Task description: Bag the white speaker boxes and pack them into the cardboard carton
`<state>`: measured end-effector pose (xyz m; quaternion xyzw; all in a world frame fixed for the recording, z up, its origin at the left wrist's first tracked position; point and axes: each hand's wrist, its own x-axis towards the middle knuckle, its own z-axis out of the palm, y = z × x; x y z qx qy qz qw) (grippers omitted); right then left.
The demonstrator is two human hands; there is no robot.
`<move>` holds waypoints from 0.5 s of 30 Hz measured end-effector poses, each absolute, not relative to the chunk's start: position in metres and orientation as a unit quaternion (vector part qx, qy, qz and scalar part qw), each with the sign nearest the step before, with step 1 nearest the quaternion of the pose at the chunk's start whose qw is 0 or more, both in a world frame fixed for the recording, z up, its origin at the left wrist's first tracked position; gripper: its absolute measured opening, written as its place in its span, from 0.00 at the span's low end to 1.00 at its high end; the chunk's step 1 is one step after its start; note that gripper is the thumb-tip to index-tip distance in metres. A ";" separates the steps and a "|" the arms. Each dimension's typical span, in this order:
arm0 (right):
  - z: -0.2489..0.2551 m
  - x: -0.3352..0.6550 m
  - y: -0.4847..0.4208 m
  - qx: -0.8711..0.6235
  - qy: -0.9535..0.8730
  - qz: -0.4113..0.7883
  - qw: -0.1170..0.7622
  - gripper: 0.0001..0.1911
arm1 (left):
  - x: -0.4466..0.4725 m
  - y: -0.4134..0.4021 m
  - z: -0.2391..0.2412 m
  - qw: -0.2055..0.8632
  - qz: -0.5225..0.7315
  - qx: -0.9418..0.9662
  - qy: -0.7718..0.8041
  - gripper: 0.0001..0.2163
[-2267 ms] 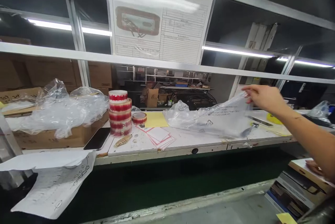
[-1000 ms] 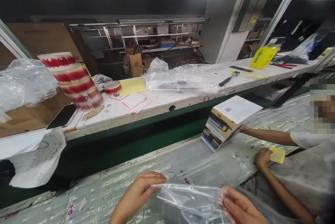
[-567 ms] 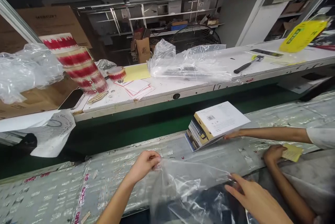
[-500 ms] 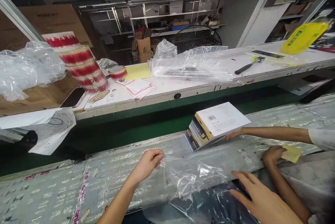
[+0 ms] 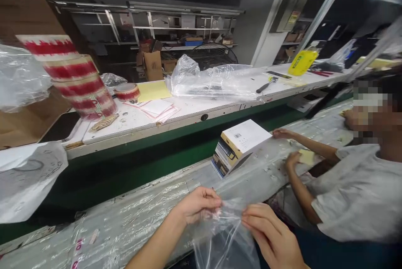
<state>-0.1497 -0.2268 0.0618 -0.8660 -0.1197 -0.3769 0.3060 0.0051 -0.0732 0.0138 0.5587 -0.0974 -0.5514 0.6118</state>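
Left hand (image 5: 197, 207) pinches top edge of clear thin plastic bag (image 5: 224, 239), fingers closed on film. Right hand (image 5: 270, 235) grips same edge just beside, at 3 o'clock of left. Bag hangs low centre, over near edge of film-covered grey bench (image 5: 125, 223).

At 1 o'clock of hands: white-topped cardboard product box (image 5: 238, 145), tilted, co-worker's hand (image 5: 281, 133) near its right corner. At 10 o'clock: stack of red-and-white tape rolls (image 5: 72, 78) on white shelf (image 5: 188, 112).

A factory packing line: tape rolls (image 5: 70, 78) and bags (image 5: 213, 82) on the bench (image 5: 194, 112) behind the belt (image 5: 157, 151).
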 end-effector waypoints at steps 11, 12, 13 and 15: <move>0.082 -0.175 -0.266 -0.936 0.016 -0.317 0.155 0.18 | 0.001 -0.096 0.043 0.588 -0.410 0.599 -0.356 0.20; 0.084 -0.171 -0.271 -0.940 0.020 -0.319 0.122 0.18 | -0.007 -0.098 0.056 0.550 -0.493 0.554 -0.384 0.23; 0.086 -0.166 -0.278 -0.941 0.020 -0.324 0.092 0.18 | -0.014 -0.102 0.064 0.511 -0.582 0.504 -0.383 0.27; 0.088 -0.160 -0.299 -0.944 0.012 -0.327 0.053 0.14 | -0.025 -0.116 0.065 0.484 -0.690 0.424 -0.332 0.26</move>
